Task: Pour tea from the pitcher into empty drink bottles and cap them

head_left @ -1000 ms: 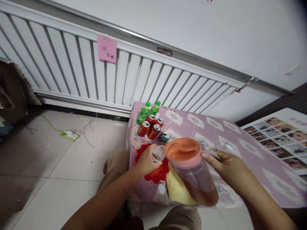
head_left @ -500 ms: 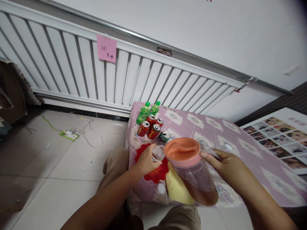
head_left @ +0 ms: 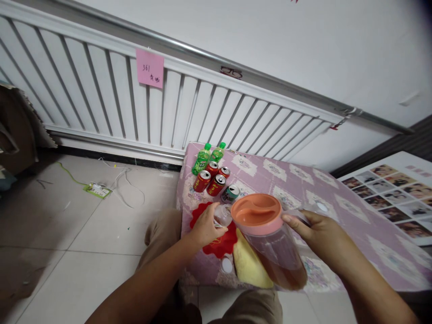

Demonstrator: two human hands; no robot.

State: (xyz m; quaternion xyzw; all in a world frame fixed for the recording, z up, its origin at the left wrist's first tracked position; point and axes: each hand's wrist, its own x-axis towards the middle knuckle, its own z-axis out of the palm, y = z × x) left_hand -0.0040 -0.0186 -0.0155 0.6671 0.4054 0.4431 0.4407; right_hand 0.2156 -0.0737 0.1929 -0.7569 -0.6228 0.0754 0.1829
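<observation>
My right hand (head_left: 312,229) grips the handle of a clear pitcher (head_left: 280,256) with an orange lid (head_left: 257,210). The pitcher is tilted left, with brown liquid low inside it. Its spout meets the mouth of a small clear bottle (head_left: 222,215), which my left hand (head_left: 206,227) holds over a red scalloped mat (head_left: 221,245). Below the pitcher lies a yellow cloth (head_left: 249,265), and a white-capped container (head_left: 227,265) is left of the cloth.
Several red cans (head_left: 203,181), a teal can (head_left: 231,193) and two green bottles (head_left: 201,159) stand at the back left of the flowered tablecloth (head_left: 276,171). A white cap (head_left: 321,207) shows beyond my right hand. A radiator (head_left: 135,103) lines the wall.
</observation>
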